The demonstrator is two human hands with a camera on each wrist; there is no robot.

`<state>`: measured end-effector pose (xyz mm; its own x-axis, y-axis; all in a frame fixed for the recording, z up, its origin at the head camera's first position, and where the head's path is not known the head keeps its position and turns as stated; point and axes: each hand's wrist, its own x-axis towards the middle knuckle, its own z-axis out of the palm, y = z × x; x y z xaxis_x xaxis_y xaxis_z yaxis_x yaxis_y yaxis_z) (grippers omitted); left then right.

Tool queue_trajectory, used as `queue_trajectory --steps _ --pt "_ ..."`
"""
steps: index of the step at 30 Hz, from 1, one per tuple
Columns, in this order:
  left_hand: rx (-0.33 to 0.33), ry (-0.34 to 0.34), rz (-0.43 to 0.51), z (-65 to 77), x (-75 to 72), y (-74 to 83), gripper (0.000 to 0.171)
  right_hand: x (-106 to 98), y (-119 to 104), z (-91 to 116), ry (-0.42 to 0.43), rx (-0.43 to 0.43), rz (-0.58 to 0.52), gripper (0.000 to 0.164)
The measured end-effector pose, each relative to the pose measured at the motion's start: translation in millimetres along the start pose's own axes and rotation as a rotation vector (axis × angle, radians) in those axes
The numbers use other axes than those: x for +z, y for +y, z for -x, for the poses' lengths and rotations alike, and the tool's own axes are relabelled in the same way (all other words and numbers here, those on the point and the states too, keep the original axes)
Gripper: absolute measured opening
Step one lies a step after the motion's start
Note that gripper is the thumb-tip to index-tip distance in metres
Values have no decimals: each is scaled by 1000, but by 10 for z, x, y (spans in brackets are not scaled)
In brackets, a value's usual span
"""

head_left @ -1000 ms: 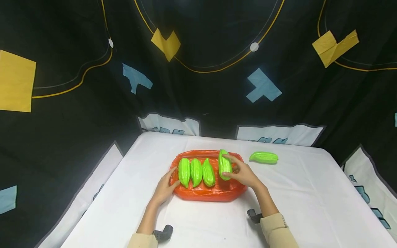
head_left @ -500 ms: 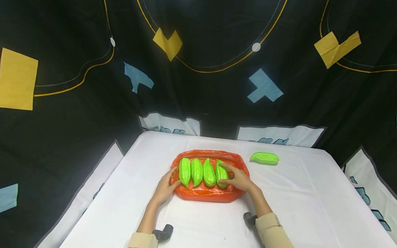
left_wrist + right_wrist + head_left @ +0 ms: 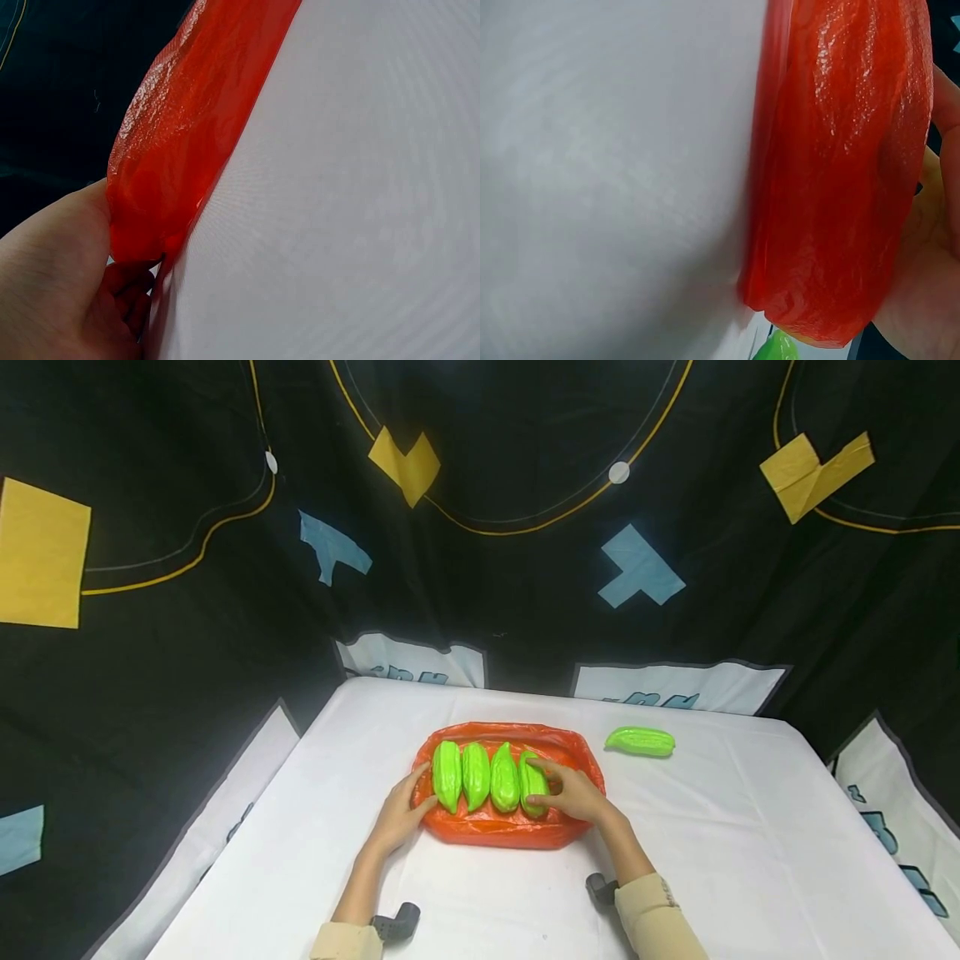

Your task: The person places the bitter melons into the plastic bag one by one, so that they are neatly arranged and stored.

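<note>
A tray covered in red plastic (image 3: pixel 491 835) stands on the table, with several ridged green gourds (image 3: pixel 476 778) side by side in it. My left hand (image 3: pixel 397 817) grips the tray's left end, thumb over the rim; in the left wrist view its curled fingers (image 3: pixel 129 296) show at the tray's corner. At the right of the row, my right hand (image 3: pixel 581 795) holds the last gourd (image 3: pixel 531 787) between thumb and fingers, down in the tray beside its neighbour. The red wall (image 3: pixel 840 187) hides this gourd in the right wrist view.
Another green gourd (image 3: pixel 640 742) lies on the white tablecloth (image 3: pixel 750 827), to the right of the tray. A black curtain (image 3: pixel 480 602) with yellow and blue patches hangs behind the table.
My right hand has brought its gourd left and down, from above the tray's right part to beside the other gourds. The left hand stays at the tray's left end.
</note>
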<state>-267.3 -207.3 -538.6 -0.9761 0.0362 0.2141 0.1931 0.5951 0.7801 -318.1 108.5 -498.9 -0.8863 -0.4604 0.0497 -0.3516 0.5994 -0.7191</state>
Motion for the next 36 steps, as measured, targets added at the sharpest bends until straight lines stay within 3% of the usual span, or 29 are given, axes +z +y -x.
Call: queue_trajectory --steps 6,16,21,29,36 --pt "-11 -9 0 8 -21 3 60 18 9 -20 -7 5 -1 69" --pt "-9 -10 17 31 -35 11 57 30 21 -4 -8 48 -17 83" --pt "-10 -9 18 26 -29 4 56 -40 64 17 27 20 -56 78" --pt "7 -6 15 0 -3 -11 57 -417 146 80 110 -76 -102 56" --pt "14 -4 15 9 -3 -1 57 -918 308 79 268 -31 -30 45"
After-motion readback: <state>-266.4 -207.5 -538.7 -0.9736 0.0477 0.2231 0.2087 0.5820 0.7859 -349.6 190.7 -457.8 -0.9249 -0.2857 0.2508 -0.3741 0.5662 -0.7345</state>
